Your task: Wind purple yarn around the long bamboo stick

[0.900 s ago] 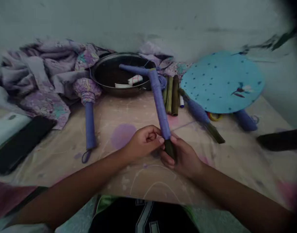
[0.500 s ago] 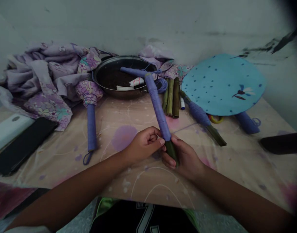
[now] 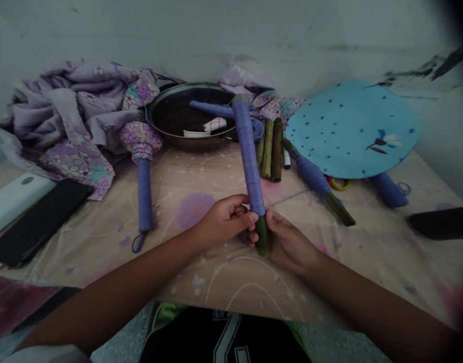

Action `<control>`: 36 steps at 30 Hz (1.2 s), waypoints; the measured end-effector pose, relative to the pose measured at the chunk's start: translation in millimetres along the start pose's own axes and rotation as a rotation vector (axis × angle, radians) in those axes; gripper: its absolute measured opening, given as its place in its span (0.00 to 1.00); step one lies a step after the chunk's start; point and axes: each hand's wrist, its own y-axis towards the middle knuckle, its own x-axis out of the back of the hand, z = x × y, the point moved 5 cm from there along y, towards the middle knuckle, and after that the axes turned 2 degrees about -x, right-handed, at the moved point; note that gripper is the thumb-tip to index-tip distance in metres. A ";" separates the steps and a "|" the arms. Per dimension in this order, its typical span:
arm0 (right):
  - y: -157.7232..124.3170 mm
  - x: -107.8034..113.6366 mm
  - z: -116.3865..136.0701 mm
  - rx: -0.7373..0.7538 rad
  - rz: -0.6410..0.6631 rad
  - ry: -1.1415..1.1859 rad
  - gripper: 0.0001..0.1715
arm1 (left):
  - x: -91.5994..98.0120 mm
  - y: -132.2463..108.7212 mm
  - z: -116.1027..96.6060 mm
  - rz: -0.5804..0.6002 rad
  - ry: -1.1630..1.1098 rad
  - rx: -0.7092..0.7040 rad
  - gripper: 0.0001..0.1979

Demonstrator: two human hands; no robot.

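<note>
A green bamboo stick [image 3: 262,234], bound for most of its length in purple thread [image 3: 248,151], stands leaning slightly left in front of me. My left hand [image 3: 231,222] is closed on it near the lower end of the winding, thumb across the front. On the other side, my right hand [image 3: 292,239] is closed against the bare lower end, its fingers partly hidden behind the stick. A single strand runs from beside my right thumb to a thread-wound bamboo strip [image 3: 314,176] on the table.
A black pan [image 3: 193,143] holds dark material and another purple-wrapped stick. Bamboo pieces [image 3: 268,151] lie beside a blue dotted round fan [image 3: 348,131]. Floral cloth [image 3: 72,116], a purple-handled object [image 3: 144,196] and a black phone [image 3: 38,222] are at left.
The wrapped stick has turned more upright, its bottom end shifting left. My right fingers no longer curl over the front of its lower end.
</note>
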 end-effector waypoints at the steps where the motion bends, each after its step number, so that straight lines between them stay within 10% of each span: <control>1: -0.8 -0.8 -0.2 -0.002 0.008 -0.016 0.13 | -1.0 -1.1 -0.2 0.006 0.000 -0.019 0.16; 12: -3.5 -6.2 3.0 0.052 0.012 -0.114 0.21 | 11.3 -1.4 -5.1 -0.168 0.189 -0.119 0.17; 28: -3.7 -8.0 1.8 0.013 0.057 -0.070 0.15 | 0.8 -5.2 -9.8 0.060 0.046 -0.063 0.15; 36: -4.4 -3.9 0.9 0.034 0.030 -0.188 0.16 | 14.3 -2.6 -17.8 -0.136 0.341 -0.162 0.14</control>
